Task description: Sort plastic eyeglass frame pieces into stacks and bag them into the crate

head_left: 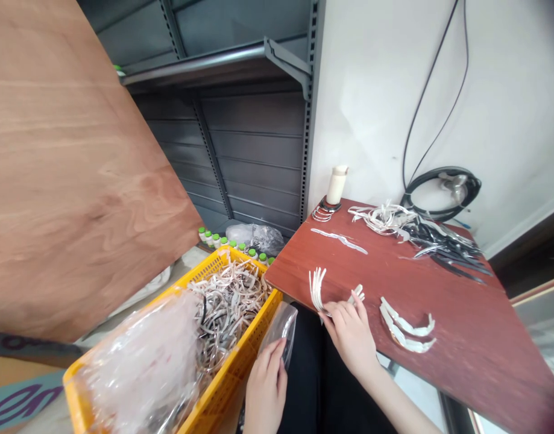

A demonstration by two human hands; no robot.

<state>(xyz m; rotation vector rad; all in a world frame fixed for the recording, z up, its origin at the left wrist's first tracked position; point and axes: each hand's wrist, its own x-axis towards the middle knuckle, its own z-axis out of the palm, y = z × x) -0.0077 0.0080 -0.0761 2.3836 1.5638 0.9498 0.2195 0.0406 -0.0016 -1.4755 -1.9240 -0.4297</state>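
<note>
- Our right hand, low in the middle of the frame, had its fingers pinched on a bunch of white curved strips at the near edge of the red table.
- Our left hand, at the bottom, had its fingers closed on a clear bag.
- Two small piles of strips lay sorted just right of our hand.
- The yellow crate, lower left, was still full of strips, so we judged lots was left.
</note>
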